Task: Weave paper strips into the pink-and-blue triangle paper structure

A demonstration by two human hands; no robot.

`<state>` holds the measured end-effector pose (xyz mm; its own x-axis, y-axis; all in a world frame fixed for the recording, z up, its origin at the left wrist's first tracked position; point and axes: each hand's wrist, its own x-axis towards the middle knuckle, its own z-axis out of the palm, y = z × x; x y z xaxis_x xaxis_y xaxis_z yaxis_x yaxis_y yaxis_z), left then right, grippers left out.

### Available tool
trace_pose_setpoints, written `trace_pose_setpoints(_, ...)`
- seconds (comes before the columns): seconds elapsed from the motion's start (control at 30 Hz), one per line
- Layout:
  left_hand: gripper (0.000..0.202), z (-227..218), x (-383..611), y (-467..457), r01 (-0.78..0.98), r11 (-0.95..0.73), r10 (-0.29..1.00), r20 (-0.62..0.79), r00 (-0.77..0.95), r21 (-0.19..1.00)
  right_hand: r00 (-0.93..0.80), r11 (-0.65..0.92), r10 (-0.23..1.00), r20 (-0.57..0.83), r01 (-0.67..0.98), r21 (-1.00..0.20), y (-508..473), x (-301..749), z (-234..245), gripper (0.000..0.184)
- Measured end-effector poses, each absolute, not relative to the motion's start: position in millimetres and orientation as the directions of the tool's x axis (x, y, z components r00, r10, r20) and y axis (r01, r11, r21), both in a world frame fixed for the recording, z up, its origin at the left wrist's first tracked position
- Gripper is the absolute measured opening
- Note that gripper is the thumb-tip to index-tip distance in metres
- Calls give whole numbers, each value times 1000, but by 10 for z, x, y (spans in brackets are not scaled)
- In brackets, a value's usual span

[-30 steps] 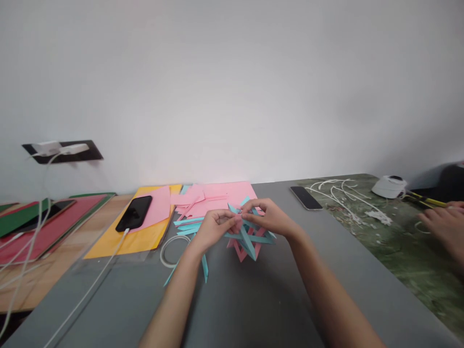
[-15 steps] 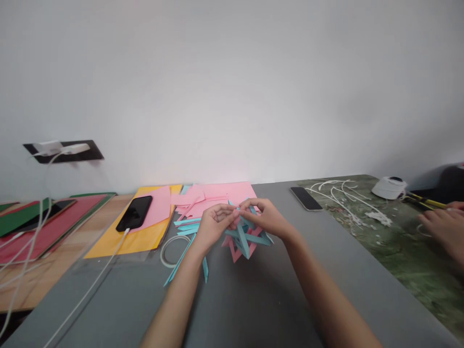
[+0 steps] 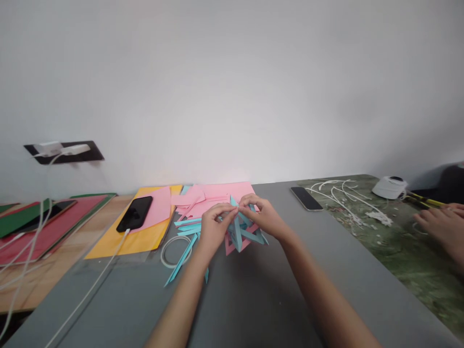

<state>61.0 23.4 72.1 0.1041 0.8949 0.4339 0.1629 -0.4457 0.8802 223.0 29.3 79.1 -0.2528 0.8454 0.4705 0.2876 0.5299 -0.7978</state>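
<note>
Between my hands is a pointed star-like model of folded paper strips (image 3: 237,237), pale blue and pink, held above the grey table (image 3: 250,295). My left hand (image 3: 216,223) pinches its upper part with thumb and forefinger. From the other side, my right hand (image 3: 263,215) pinches the same spot, so the fingertips of both hands nearly meet. The pinched piece itself is mostly covered by fingers. Beside my left forearm lie loose folded blue strips (image 3: 181,261), some of them across a roll of tape (image 3: 166,252).
Pink paper sheets (image 3: 224,191) lie by the wall. A phone (image 3: 135,213) with a white cable rests on pink and yellow paper at left; another phone (image 3: 305,198) is at right. White cords (image 3: 340,198) and a co-worker's hands (image 3: 444,227) are on the green surface.
The paper model has turned and shifted slightly up and left between my fingers. Both hands keep their pinch. The co-worker's hand at right has moved a little.
</note>
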Motion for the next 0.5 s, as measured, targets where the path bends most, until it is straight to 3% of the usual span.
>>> trace_pose_setpoints(0.2,22,723,575,249,170,-389,921,377,101,905,-256,477,876,409,330,-815,252,2282,871,10)
trace_pose_setpoints(0.5,19,711,557,252,174,-438,895,408,182,882,-341,490,861,376,364,-792,207,2343,911,7)
